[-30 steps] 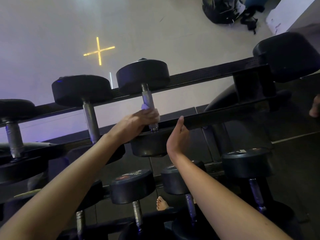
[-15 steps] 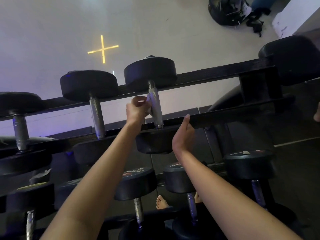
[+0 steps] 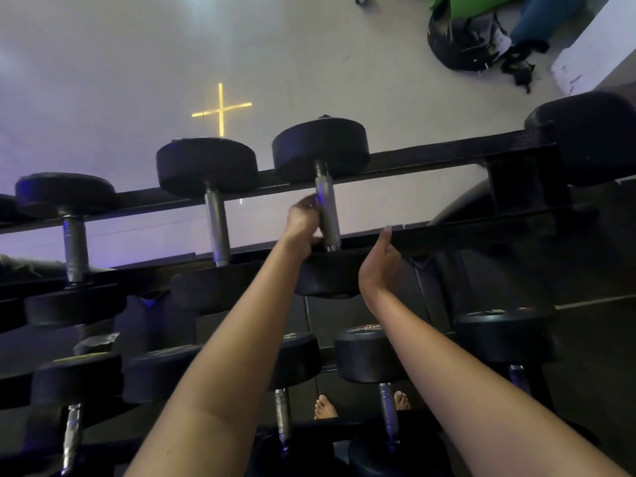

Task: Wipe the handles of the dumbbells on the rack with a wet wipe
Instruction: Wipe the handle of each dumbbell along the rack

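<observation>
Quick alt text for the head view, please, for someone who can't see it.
The left hand grips a top-row dumbbell handle, while the right hand rests open against the rack's front rail. More dumbbells sit on the row below.

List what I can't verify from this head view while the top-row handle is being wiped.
- Head view: the wet wipe is mostly buried under the fingers of the left hand; only a pale sliver shows.
- Head view: the far side of the handle faces away, and wetness is unreadable in the dim light.
- Head view: the rightmost dumbbell is cut off by the frame's right edge.
- Head view: labels on the lower-row dumbbell heads are too dim and small to read.
</observation>
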